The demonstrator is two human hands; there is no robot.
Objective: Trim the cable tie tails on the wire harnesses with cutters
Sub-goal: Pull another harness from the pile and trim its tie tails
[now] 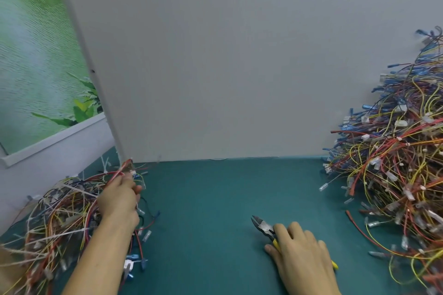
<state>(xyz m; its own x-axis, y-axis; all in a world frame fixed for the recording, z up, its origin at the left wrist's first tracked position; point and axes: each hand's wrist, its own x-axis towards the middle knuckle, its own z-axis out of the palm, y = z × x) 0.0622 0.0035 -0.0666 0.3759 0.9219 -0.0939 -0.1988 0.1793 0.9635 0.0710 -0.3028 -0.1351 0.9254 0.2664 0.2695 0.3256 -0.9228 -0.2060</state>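
Yellow-handled cutters, lying diagonal, tip pointing far-left

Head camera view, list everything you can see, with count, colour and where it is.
teal work mat: one, teal, covering the table.
pale grey upright board: one, grey, standing along the mat's far edge.
leaf-print wall picture: one, green, far left behind the board.
right heap of wire harnesses: one, red, yellow, orange and blue, at the right edge.
left heap of wire harnesses: one, similar colours, lower left.
red-wired harness: one, red, atop the left heap.
yellow-handled steel cutters: one, yellow and steel, on the mat right of centre.
left hand: one, gripping the red-wired harness.
right hand: one, holding the cutters' handles.
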